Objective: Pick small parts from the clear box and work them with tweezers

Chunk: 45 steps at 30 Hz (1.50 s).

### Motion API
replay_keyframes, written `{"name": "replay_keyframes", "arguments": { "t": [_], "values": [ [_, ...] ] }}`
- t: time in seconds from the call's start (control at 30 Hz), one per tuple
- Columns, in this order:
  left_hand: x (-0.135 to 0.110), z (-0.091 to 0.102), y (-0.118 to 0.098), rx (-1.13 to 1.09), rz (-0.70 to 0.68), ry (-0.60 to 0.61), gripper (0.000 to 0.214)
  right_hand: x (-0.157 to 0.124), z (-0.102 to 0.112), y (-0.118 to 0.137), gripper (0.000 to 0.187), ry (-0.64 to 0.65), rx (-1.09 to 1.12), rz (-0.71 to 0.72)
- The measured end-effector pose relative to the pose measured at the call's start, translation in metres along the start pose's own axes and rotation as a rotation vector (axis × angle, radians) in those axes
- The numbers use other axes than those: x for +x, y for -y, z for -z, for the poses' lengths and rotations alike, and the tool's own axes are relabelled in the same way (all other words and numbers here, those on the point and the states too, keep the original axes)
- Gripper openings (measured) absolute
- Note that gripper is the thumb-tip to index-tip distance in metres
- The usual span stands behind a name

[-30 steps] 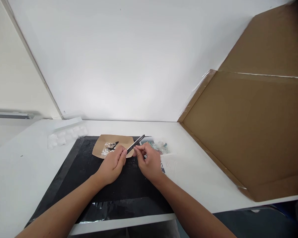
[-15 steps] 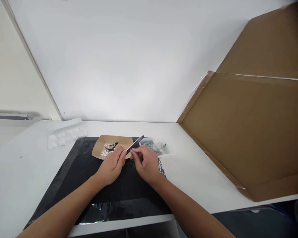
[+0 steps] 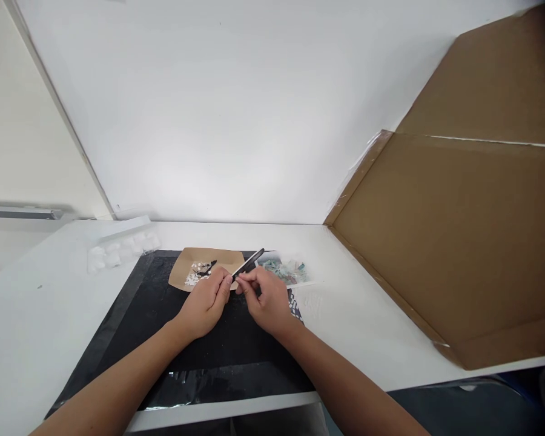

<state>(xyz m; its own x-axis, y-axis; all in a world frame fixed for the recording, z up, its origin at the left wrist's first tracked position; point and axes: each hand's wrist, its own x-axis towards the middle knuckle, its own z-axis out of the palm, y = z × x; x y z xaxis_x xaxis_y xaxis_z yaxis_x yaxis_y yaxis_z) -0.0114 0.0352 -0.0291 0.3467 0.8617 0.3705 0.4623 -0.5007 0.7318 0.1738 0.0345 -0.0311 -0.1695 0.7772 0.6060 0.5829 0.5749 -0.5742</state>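
My left hand is closed around the lower end of a slim black bar with a white edge, which slants up to the right. Close beside it, my right hand has its thumb and finger pinched together at the bar's lower part. What sits in that pinch is too small to make out. Behind the left hand lies a shallow brown paper tray with small white pieces and dark thin bits in it. Past the right hand rests a clear bag of pale greenish pieces.
A black mat covers the middle of the white table. Clear plastic packaging with white compartments lies at the back left. A large cardboard panel stands along the right, and a white wall rises behind.
The right fingertips have shifted very slightly left along the bar, toward the left hand. Otherwise the hands and the things around them are as before.
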Motion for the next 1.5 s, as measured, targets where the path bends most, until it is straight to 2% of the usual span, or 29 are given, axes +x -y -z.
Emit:
{"name": "replay_keyframes", "arguments": {
  "t": [0.07, 0.3, 0.53, 0.7, 0.8, 1.03, 1.2, 1.3, 1.37, 1.5],
  "values": [
    [0.0, 0.0, 0.0, -0.007, 0.011, -0.001, 0.034, -0.001, -0.002, 0.002, 0.014, 0.007, -0.019, 0.017],
    [0.001, 0.0, -0.003, -0.003, -0.008, 0.011, 0.036, 0.004, 0.005, -0.003, 0.014, -0.092, -0.006, -0.103],
    [0.002, 0.0, -0.002, 0.002, 0.019, 0.009, 0.035, -0.002, -0.002, 0.003, 0.015, 0.029, -0.03, 0.027],
    [0.001, 0.001, -0.004, -0.005, 0.011, 0.007, 0.036, 0.004, 0.004, -0.003, 0.014, -0.081, -0.025, -0.082],
    [0.0, 0.001, -0.003, 0.002, 0.006, 0.021, 0.035, 0.006, 0.007, -0.008, 0.013, -0.126, -0.009, -0.093],
    [0.001, 0.001, -0.002, -0.03, 0.008, 0.016, 0.036, -0.004, -0.006, 0.0, 0.012, 0.019, -0.058, 0.076],
    [0.001, 0.001, -0.003, -0.05, 0.018, -0.012, 0.037, 0.002, 0.0, -0.004, 0.013, -0.096, -0.048, -0.048],
    [0.0, 0.0, -0.003, -0.051, 0.018, 0.0, 0.037, 0.005, 0.005, -0.008, 0.012, -0.136, -0.032, -0.072],
    [0.0, 0.0, -0.004, -0.049, 0.021, -0.001, 0.036, 0.003, 0.003, -0.008, 0.012, -0.11, -0.029, -0.046],
    [0.0, 0.001, -0.003, -0.05, 0.025, -0.005, 0.036, -0.004, -0.005, 0.0, 0.013, -0.015, -0.077, 0.105]
  ]
}}
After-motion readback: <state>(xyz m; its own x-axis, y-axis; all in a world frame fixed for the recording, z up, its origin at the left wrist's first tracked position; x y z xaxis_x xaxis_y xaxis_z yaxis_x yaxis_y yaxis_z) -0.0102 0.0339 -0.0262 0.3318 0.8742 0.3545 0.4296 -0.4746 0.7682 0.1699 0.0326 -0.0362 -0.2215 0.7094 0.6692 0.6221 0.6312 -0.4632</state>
